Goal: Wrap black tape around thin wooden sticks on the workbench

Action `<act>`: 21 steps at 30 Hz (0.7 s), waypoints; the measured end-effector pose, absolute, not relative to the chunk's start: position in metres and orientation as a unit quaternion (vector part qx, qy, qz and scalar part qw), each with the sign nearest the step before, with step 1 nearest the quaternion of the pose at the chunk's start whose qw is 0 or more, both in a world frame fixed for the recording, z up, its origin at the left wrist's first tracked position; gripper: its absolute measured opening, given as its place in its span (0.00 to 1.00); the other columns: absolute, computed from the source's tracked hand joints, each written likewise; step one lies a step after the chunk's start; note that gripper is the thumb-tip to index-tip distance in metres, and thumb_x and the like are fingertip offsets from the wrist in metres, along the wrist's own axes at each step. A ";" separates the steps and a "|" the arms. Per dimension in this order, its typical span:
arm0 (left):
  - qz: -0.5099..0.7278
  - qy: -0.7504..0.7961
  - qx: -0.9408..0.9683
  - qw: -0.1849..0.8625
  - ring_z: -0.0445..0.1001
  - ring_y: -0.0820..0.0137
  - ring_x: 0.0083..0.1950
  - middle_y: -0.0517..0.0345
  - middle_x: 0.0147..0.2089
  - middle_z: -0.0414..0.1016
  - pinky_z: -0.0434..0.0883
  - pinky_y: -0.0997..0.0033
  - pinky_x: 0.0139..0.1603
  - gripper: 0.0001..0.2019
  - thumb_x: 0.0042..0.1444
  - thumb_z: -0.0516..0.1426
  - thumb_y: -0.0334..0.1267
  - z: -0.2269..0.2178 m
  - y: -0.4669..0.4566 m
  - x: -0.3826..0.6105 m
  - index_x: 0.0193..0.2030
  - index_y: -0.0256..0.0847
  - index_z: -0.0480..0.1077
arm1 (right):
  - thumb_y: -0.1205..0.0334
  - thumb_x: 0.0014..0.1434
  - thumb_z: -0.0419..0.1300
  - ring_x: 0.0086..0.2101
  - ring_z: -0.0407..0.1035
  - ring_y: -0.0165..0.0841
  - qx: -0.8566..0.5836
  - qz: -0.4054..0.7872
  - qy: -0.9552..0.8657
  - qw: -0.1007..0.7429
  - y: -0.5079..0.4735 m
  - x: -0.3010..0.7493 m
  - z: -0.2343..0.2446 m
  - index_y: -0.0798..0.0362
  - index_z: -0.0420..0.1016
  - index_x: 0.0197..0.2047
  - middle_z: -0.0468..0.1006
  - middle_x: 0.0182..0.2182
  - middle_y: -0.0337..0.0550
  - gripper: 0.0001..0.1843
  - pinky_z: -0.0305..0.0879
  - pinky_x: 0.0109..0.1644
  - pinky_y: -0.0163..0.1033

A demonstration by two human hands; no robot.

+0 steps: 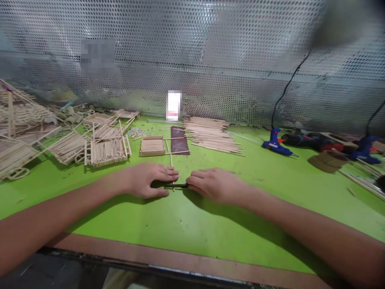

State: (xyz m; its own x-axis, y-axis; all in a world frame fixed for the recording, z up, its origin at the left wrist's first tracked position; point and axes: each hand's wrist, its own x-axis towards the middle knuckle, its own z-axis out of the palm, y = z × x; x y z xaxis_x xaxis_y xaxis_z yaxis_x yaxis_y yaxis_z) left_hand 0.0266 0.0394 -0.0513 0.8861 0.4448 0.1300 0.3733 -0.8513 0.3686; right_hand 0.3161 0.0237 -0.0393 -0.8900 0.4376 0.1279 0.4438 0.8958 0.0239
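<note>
My left hand point(153, 179) lies flat on the green tabletop, thumb spread away from the fingers. Its fingertips press on a thin wooden stick point(171, 160) that runs toward the near edge. Across the stick's near end lies a dark, narrow knife point(179, 186), its handle mostly hidden in my right hand point(210, 184), whose fingers are wrapped round it. Just beyond the left hand is a small wooden tray-like frame point(152, 145) filled with sticks. Beside it, more sticks rest over a dark rectangular plate point(180, 140).
A pile of long sticks point(210, 134) lies at the back. Stick-built pieces point(106, 148) crowd the left. On the right are a blue glue gun point(276, 143) with a hanging cord, a brown tape roll point(327, 160) and another blue glue gun point(367, 150). Perforated metal sheeting point(192, 52) stands behind.
</note>
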 end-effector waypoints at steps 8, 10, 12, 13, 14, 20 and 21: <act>0.096 0.203 0.961 0.163 0.68 0.59 0.72 0.49 0.71 0.68 0.65 0.51 0.75 0.24 0.70 0.56 0.41 -0.054 0.040 0.023 0.71 0.41 0.67 | 0.63 0.74 0.54 0.29 0.65 0.31 -0.225 -0.048 -0.972 0.055 0.021 0.315 -0.040 0.54 0.74 0.41 0.76 0.31 0.40 0.09 0.53 0.31 0.38; 0.102 0.199 0.961 0.162 0.67 0.60 0.73 0.49 0.71 0.67 0.65 0.51 0.75 0.24 0.71 0.55 0.38 -0.056 0.040 0.020 0.72 0.41 0.66 | 0.63 0.74 0.54 0.29 0.65 0.30 -0.224 -0.045 -0.972 0.056 0.020 0.314 -0.039 0.54 0.73 0.41 0.76 0.31 0.40 0.09 0.52 0.31 0.38; 0.112 0.198 0.960 0.162 0.67 0.60 0.73 0.49 0.71 0.67 0.64 0.52 0.76 0.24 0.70 0.55 0.37 -0.058 0.040 0.017 0.72 0.41 0.66 | 0.64 0.74 0.54 0.29 0.65 0.30 -0.224 -0.038 -0.972 0.059 0.019 0.313 -0.039 0.54 0.73 0.41 0.76 0.31 0.40 0.09 0.53 0.31 0.38; 0.116 0.198 0.960 0.162 0.67 0.60 0.73 0.49 0.71 0.67 0.64 0.53 0.76 0.25 0.69 0.56 0.36 -0.059 0.039 0.016 0.72 0.41 0.66 | 0.64 0.73 0.54 0.28 0.65 0.30 -0.224 -0.035 -0.972 0.060 0.019 0.312 -0.039 0.54 0.73 0.41 0.76 0.31 0.40 0.09 0.53 0.31 0.38; 0.119 0.200 0.959 0.162 0.67 0.60 0.73 0.49 0.71 0.67 0.64 0.53 0.76 0.25 0.69 0.57 0.37 -0.060 0.039 0.016 0.72 0.42 0.66 | 0.64 0.73 0.54 0.28 0.65 0.30 -0.224 -0.034 -0.972 0.061 0.019 0.312 -0.039 0.54 0.73 0.41 0.76 0.31 0.40 0.09 0.53 0.31 0.38; 0.124 0.209 0.954 0.176 0.68 0.59 0.72 0.49 0.70 0.69 0.65 0.51 0.75 0.24 0.68 0.58 0.39 -0.059 0.039 0.017 0.69 0.41 0.69 | 0.63 0.75 0.53 0.29 0.65 0.31 -0.224 -0.038 -0.972 0.057 0.021 0.315 -0.039 0.54 0.74 0.42 0.76 0.32 0.41 0.11 0.54 0.31 0.39; 0.118 0.213 0.954 0.175 0.68 0.60 0.72 0.49 0.70 0.69 0.65 0.52 0.75 0.24 0.68 0.57 0.39 -0.059 0.039 0.017 0.69 0.40 0.69 | 0.63 0.75 0.52 0.29 0.66 0.31 -0.223 -0.036 -0.973 0.056 0.021 0.317 -0.039 0.54 0.74 0.42 0.76 0.32 0.41 0.11 0.55 0.32 0.39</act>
State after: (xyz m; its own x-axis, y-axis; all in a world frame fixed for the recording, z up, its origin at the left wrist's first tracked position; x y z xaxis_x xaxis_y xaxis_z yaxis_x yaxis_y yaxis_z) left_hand 0.0169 0.0388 -0.0588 0.8811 0.4481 0.1513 0.3652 -0.8478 0.3844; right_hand 0.3167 0.0210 -0.0387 -0.8946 0.4289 0.1253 0.4371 0.8983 0.0455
